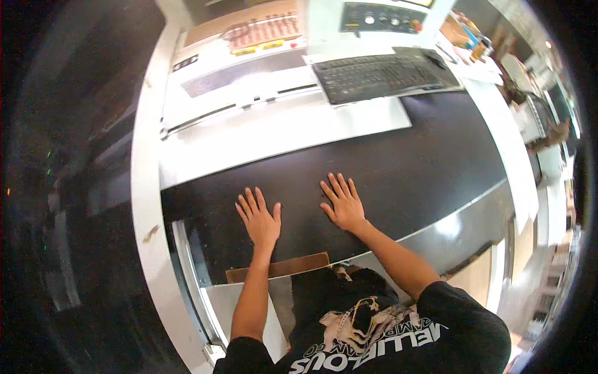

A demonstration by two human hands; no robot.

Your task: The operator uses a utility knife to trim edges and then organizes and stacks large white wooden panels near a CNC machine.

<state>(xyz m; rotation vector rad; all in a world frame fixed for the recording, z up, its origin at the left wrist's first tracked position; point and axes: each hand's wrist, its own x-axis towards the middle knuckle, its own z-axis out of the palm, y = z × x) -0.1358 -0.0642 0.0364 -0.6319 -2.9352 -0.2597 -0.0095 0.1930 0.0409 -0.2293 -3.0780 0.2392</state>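
Observation:
Both palms face down on a dark, flat table surface (436, 143). My left hand (259, 221) lies with its fingers stretched and a little apart, holding nothing. To its right, my right hand (344, 202) is spread in the same way, also with nothing in it. A long white panel (280, 140) lies beyond my fingertips along the far side of the dark surface. Behind its right part sits a black keyboard (380, 73) on a white support.
A control panel (380, 19) with knobs and a red button stands at the back. Left of it is a machine bed with a reddish board (265, 31). A white frame post (149, 206) runs down the left. At far right, a person's arm (551, 137) shows.

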